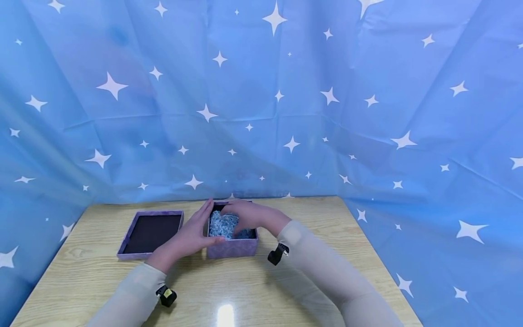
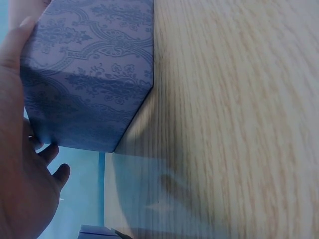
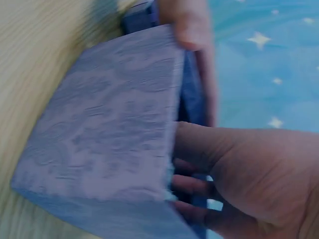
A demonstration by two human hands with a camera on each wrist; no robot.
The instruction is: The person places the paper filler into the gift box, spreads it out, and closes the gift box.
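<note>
A purple patterned box [image 1: 232, 249] stands uncovered on the table, with blue crinkled shreds, like shredded paper filler [image 1: 222, 225], inside. My left hand [image 1: 192, 232] holds the box's left side, the thumb on the front rim and the fingers reaching to the back left corner. In the left wrist view, that hand lies along the edge of the patterned box [image 2: 94, 69]. My right hand [image 1: 249, 214] reaches over the right rim into the box, thumb and fingers spread about the filler. In the right wrist view, the box wall [image 3: 109, 124] hides its fingertips.
Left of the box, a shallow purple lid [image 1: 153, 234] lies with its black inside facing up. The wooden table [image 1: 310, 245] ends at the back against a blue curtain [image 1: 261, 150] with white stars, which also hangs at both sides.
</note>
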